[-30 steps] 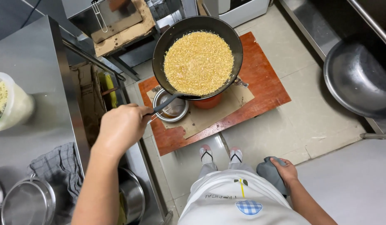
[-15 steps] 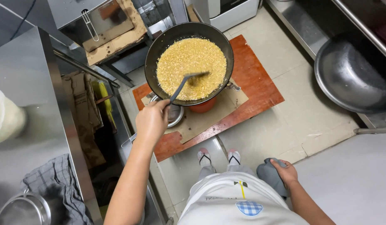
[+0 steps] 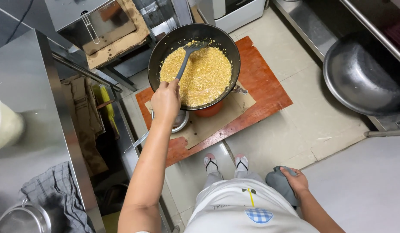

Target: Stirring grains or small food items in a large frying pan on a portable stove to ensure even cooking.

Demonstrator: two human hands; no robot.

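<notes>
Left hand (image 3: 166,100) gripping dark spatula (image 3: 189,58), blade at far rim of black pan (image 3: 159,51) on the floor board. Yellow crumbs (image 3: 204,77) evenly golden, loose; stirring looks mid-way. Right hand (image 3: 297,182) closed on grey cloth (image 3: 280,181).
</notes>
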